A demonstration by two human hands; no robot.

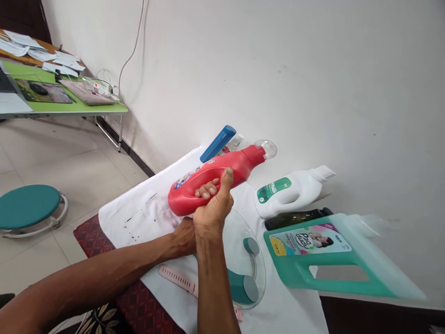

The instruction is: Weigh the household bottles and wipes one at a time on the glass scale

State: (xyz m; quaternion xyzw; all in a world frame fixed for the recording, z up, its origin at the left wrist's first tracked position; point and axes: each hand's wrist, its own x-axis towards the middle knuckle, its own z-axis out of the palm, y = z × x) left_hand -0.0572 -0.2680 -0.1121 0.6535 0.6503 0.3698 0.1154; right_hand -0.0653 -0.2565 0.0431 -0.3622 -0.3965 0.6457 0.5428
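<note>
My right hand (212, 211) is wrapped around a red detergent bottle (208, 178) with a clear cap, thumb pressed up against its side. It holds the bottle tilted above a white cloth (139, 218). My left hand (183, 236) sits just below the bottle's base and behind my right wrist; its fingers are hidden. Under both hands lies a round glass scale (255, 273) with teal pads.
By the wall lie a blue-capped bottle (218, 143), a white bottle (295, 190), a dark glass bottle (295, 218) and a big teal jug (333, 264). A pink strap (177, 277) lies on the cloth. A teal stool (28, 206) and a green table (69, 104) stand at left.
</note>
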